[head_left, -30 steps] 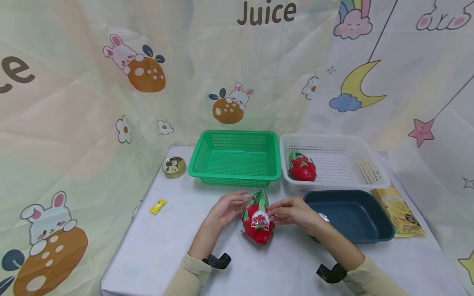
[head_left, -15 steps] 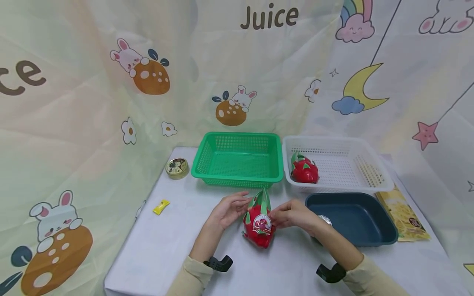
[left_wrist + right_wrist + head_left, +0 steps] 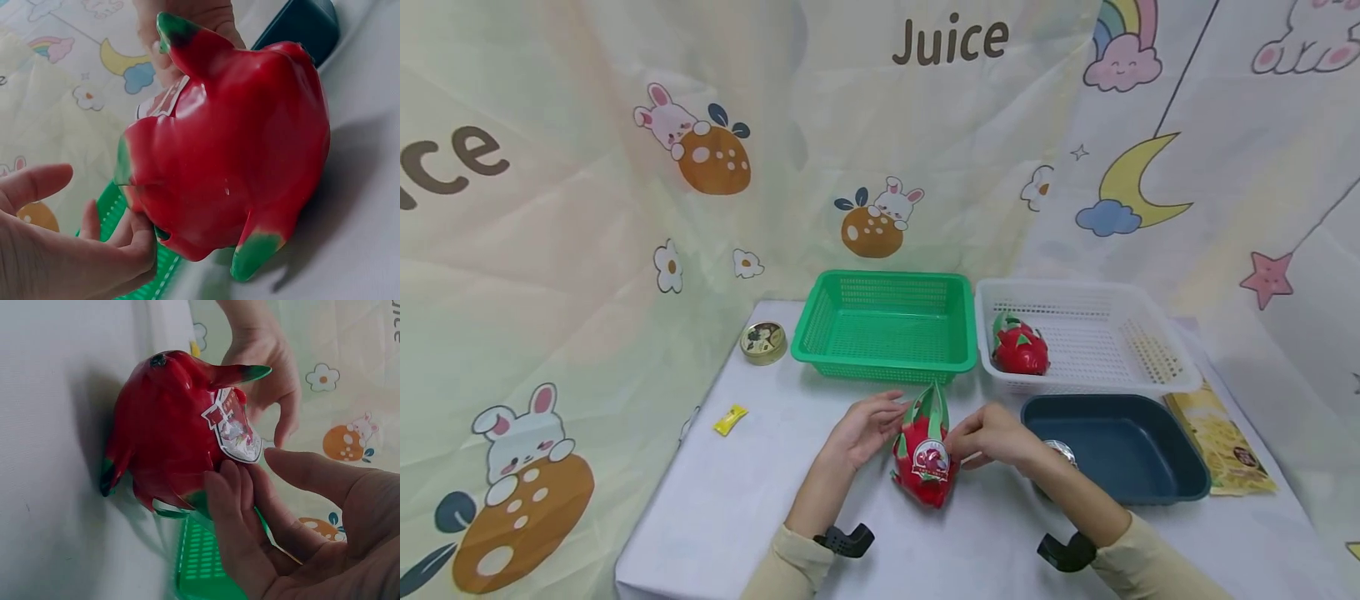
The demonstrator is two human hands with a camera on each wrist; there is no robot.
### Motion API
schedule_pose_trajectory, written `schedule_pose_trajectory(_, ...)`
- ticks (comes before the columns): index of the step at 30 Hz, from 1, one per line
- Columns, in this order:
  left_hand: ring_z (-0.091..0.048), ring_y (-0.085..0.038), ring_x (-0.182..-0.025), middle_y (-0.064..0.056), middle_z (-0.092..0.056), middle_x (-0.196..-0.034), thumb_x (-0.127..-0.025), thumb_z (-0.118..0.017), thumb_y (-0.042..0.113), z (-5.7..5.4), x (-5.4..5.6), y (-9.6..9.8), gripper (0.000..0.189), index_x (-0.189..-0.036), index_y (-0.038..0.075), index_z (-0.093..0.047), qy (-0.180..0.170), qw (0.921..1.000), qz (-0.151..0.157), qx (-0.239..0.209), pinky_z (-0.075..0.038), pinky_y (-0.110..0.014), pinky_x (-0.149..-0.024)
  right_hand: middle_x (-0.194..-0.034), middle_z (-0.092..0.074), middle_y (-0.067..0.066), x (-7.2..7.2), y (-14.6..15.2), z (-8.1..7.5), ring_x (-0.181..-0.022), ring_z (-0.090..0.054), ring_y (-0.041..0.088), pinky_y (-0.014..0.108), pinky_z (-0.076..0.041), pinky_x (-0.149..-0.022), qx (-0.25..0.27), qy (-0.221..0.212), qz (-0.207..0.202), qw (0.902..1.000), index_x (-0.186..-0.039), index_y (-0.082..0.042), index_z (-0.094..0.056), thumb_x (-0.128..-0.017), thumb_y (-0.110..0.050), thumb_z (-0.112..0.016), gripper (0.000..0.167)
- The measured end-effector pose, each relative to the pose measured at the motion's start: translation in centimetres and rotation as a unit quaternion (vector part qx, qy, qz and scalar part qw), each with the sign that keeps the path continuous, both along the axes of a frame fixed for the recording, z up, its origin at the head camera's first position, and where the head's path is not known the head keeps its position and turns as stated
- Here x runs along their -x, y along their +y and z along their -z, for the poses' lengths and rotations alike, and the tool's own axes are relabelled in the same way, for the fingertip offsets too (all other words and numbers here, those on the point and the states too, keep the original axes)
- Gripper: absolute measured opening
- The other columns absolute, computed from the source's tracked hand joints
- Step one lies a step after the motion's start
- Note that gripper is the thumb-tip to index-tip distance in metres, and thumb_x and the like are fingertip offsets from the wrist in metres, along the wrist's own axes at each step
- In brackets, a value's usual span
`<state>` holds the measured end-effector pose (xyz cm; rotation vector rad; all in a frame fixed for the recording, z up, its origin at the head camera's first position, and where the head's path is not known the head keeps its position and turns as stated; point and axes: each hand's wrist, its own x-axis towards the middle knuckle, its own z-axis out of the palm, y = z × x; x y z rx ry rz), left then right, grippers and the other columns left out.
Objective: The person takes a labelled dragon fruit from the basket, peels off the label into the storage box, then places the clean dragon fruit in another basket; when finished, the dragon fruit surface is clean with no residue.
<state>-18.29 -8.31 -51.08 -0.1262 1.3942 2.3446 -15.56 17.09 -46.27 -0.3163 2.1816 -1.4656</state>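
Observation:
A red toy dragon fruit [image 3: 917, 467] with green-tipped scales and long green leaves lies on the white tablecloth between both hands. A round-topped label [image 3: 234, 428] is on its upper side. My left hand [image 3: 868, 429] has loosely bent fingers; in the left wrist view its fingertips [image 3: 140, 228] touch the fruit near the leaf end. My right hand [image 3: 992, 437] bends its fingers against the opposite side, thumb and fingertips right at the label's edge. I cannot tell whether they pinch that edge. A second dragon fruit [image 3: 1021, 348] sits in the white basket [image 3: 1090, 385].
A green basket [image 3: 883, 367] stands behind the hands. To the right are a dark blue tray [image 3: 1120, 450] and a yellow packet [image 3: 1225, 446]; a silvery round object [image 3: 1062, 452] is partly hidden by my right forearm. At left are a round tin [image 3: 763, 342] and a small yellow wrapper [image 3: 730, 420].
The right hand's fingers have gone from fairly straight to bent, gathering at the label's edge. The left hand stays beside the fruit. The head view has shifted slightly.

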Motion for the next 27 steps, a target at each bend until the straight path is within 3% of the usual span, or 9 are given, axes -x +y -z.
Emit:
schedule_pose_trajectory(10, -0.047, -0.042, -0.143, -0.033, -0.048, -0.15, -0.102, -0.052, 0.005, 0.1, -0.1, 0.0, 0.059, -0.155, -0.011, -0.031, -0.003, 0.9998, 0.012, -0.015, -0.027, -0.055, -0.124, -0.093, -0.078, 0.016, 0.0, -0.2, 0.9, -0.083, -0.076, 0.029, 0.052, -0.063, -0.076, 0.015, -0.018, 0.014, 0.9996, -0.101, 0.005, -0.08, -0.091, -0.009, -0.08, 0.018)
schedule_pose_trajectory(15, -0.05, -0.039, -0.14, -0.032, -0.05, -0.15, -0.101, -0.053, 0.005, -0.4, -0.2, 0.0, 0.061, -0.156, -0.01, -0.03, -0.008, 0.9997, 0.011, -0.022, -0.029, -0.054, -0.123, -0.089, -0.078, 0.014, 0.1, -0.4, 0.7, -0.079, -0.075, 0.026, 0.047, -0.064, -0.074, -0.004, -0.002, 0.016, 0.9999, -0.097, 0.002, -0.081, -0.09, -0.012, -0.082, 0.016)
schedule_pose_trajectory(20, -0.051, -0.037, -0.138, -0.031, -0.052, -0.148, -0.1, -0.055, 0.003, -0.6, -0.2, 0.2, 0.059, -0.154, -0.009, -0.035, -0.007, 0.9998, -0.002, -0.019, -0.032, -0.052, -0.122, -0.09, -0.078, 0.013, 0.2, -0.8, 0.5, -0.079, -0.075, 0.025, 0.044, -0.064, -0.074, -0.021, 0.007, 0.029, 0.9993, -0.097, 0.003, -0.08, -0.09, -0.012, -0.082, 0.017)
schedule_pose_trajectory(27, -0.043, -0.038, -0.143, -0.034, -0.038, -0.155, -0.1, -0.053, 0.003, -0.5, -0.2, 0.7, 0.062, -0.156, -0.009, -0.029, -0.025, 0.9982, -0.023, -0.049, -0.028, -0.046, -0.124, -0.089, -0.076, 0.015, -0.1, -1.2, 0.2, -0.078, -0.075, 0.028, 0.047, -0.063, -0.076, 0.001, -0.007, 0.027, 0.9996, -0.1, 0.008, -0.078, -0.092, -0.008, -0.079, 0.018)
